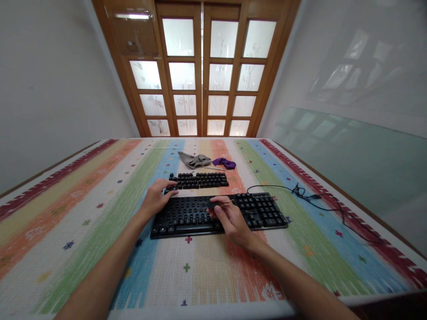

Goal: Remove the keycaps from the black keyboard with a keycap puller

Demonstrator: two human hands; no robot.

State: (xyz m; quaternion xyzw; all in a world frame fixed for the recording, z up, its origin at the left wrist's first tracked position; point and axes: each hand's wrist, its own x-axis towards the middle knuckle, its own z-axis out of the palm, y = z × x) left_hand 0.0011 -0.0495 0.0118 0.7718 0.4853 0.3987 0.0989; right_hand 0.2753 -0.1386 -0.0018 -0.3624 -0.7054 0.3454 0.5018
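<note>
A black keyboard (pixel 196 228) lies across the tablecloth, with many keycaps off its left and middle part, baring the switches. Behind it, loose black keycaps (pixel 203 181) stand in rows. My left hand (pixel 155 196) is at the left end of these rows, thumb and forefinger closed around a dark keycap (pixel 171 188). Over the middle of the keyboard, my right hand (pixel 231 218) pinches a small black piece (pixel 212 205). A thin light wire or prong shows by its fingers; the exact kind of piece is unclear.
A grey cloth (pixel 195 160) and a purple cloth (pixel 225 163) lie behind the keycaps, with a thin rod (pixel 211 168) in front. The keyboard's black cable (pixel 316 196) runs tangled to the right. A striped tablecloth (pixel 213 275) covers the table; walls stand on both sides.
</note>
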